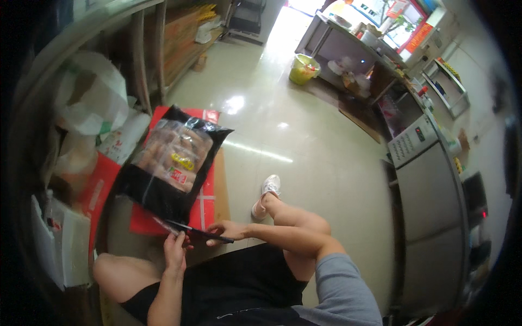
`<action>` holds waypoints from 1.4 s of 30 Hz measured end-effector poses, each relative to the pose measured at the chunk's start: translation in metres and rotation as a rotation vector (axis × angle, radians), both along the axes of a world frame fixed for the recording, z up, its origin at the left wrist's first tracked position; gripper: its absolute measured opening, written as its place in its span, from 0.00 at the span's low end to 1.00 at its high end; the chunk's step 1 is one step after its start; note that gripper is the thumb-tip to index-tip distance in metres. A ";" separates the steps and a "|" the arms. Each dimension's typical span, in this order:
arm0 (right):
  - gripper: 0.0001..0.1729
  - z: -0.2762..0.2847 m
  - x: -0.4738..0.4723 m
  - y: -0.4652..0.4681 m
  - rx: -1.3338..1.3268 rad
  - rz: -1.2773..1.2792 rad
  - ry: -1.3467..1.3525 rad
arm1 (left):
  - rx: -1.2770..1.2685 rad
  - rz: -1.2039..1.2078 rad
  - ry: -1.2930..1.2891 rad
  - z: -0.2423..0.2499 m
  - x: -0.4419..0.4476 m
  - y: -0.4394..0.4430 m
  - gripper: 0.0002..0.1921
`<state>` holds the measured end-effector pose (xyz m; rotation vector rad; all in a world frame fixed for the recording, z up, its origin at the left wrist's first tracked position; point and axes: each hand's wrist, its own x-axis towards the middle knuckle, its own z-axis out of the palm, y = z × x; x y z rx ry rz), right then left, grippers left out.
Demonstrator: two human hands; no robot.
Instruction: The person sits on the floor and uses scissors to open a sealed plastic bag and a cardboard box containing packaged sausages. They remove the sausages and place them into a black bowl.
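A large plastic bag (175,155), black with a clear window, lies tilted on a red box (207,205). Pale, rounded pieces show through its window. My left hand (176,248) pinches a thin, clear edge at the bag's near end. From the right, my right hand (224,232) grips a slim black-handled tool (197,231), a knife or scissors; which one is not plain. Its tip reaches the bag's near edge, close to my left fingers. Fingers hide part of the handle.
Plastic bags (91,93) and a white foam box (71,244) crowd the left, beside metal shelving (161,53). A yellow-green bin (304,69) stands ahead under a worktable (326,40). Steel refrigerated cabinets (424,195) line the right. My shoe (270,185) rests on the tiled floor.
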<state>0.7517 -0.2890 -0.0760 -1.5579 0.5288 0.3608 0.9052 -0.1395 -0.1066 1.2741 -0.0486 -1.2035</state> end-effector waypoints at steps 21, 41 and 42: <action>0.41 0.018 0.061 -0.016 -0.063 0.075 0.130 | -0.097 -0.097 -0.088 -0.001 0.013 0.015 0.07; 0.34 0.085 0.104 0.008 -0.368 0.338 -0.125 | -0.048 -0.309 -1.083 0.129 0.032 0.091 0.08; 0.35 0.108 0.104 0.012 -0.293 0.298 -0.145 | -0.016 -0.216 -1.137 0.160 0.045 0.103 0.08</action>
